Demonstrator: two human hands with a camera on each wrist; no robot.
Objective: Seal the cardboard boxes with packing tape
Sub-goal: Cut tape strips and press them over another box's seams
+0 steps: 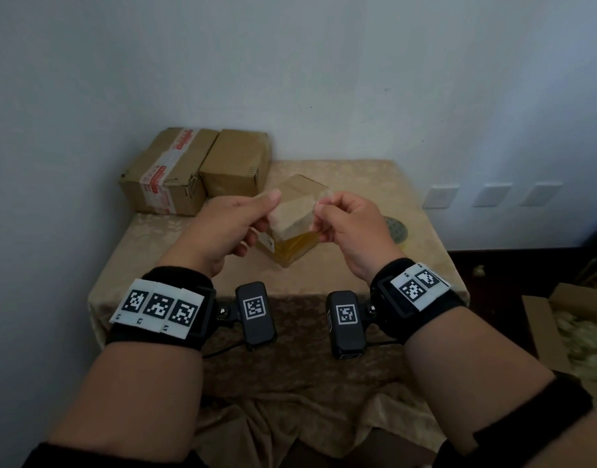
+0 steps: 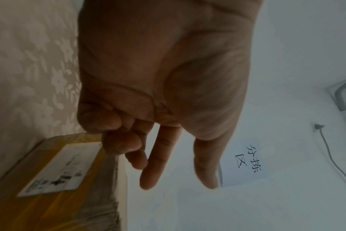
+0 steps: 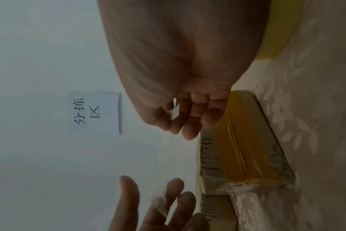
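Both hands, left hand (image 1: 233, 220) and right hand (image 1: 345, 221), pinch a clear packing-tape strip (image 1: 292, 216) stretched above the small brown cardboard box (image 1: 290, 246) at desk (image 1: 374, 184) centre; next, lower it onto the seam toward six o'clock

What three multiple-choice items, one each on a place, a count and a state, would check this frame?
1. Where do the two larger boxes stand?
A. Back left of the table
B. On the floor
C. Front right edge

2. How many cardboard boxes are on the table?
A. Two
B. Three
C. Five

3. What are the hands doing?
A. Resting flat on the cloth
B. Holding a tape strip between them
C. Lifting a box

Key: 1 A, the two larger boxes sit by the wall at the table's back left. 2 B, those plus the small box. 3 B, left hand and right hand pinch a clear tape strip above the small box.
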